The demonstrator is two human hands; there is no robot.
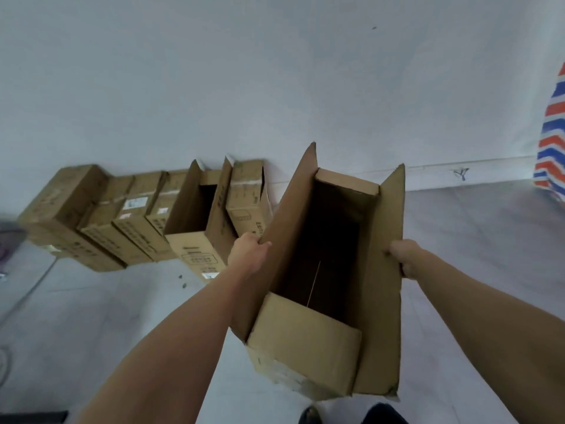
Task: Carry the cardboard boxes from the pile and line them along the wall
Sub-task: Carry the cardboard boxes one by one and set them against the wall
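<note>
Looking down at an open box [305, 341] in the middle-right of the frame, long flaps standing up, dark and hollow inside. Reaching in with both bare arms, nearly straight, from the bottom corners up toward the middle. Gripping the left flap's edge with the left hand [248, 250], fingers curled over the top of the cardboard, wrist in line with the forearm. Same deal with the right hand [405, 259]: wrapped round the edge of the right flap, knuckles toward the camera, fingers mostly hidden behind the card. So: clamped on the box at both grips, one per flap. Can't tell whether resting on the floor [474, 240] or hanging just above it. Angled a bit, far end pointing at the wall [275, 71], near end close to a dark shoe [309, 414] at the bottom edge. Further back, left of centre: a row [101, 215] of boxes lined up against the wall, touching side by side, mostly closed, with an open one [189, 243] second from the right end. Overlapping the last of them in view with the held box's left flap. Also spotted: a red-white-blue striped bag [552, 133] at the right edge and a pale cable [30, 289] on the floor at far left.
</note>
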